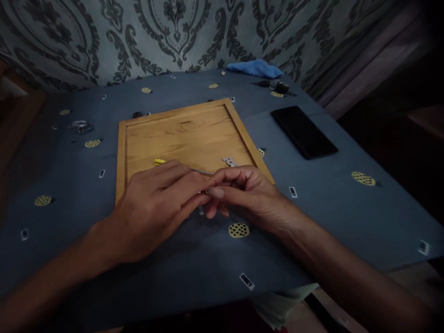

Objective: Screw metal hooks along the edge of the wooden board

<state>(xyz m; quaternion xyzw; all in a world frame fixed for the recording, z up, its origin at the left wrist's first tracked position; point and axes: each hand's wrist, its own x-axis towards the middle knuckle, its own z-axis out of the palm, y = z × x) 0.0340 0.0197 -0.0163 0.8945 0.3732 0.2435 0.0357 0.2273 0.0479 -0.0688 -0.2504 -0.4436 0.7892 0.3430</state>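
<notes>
My left hand (163, 203) and my right hand (249, 192) meet over the near edge of a framed wooden panel (180, 134). Their thumbs and fingertips pinch together around something small, mostly hidden between them. A bit of grey metal (200, 210) shows just below the fingertips. Behind my hands, a screwdriver (160, 161) with a yellow handle lies on the panel; its thin shaft runs to the right, partly covered by my left hand. A small flat metal plate with cut-outs (229, 161) rests on the panel, just beyond my right hand.
A black phone (305, 132) lies right of the panel on the patterned blue tablecloth (347, 222). Farther back are a dark tool-like object (277, 86) and a blue cloth (255, 68). Small metal parts (81, 126) lie at left. A patterned curtain (173, 37) hangs behind.
</notes>
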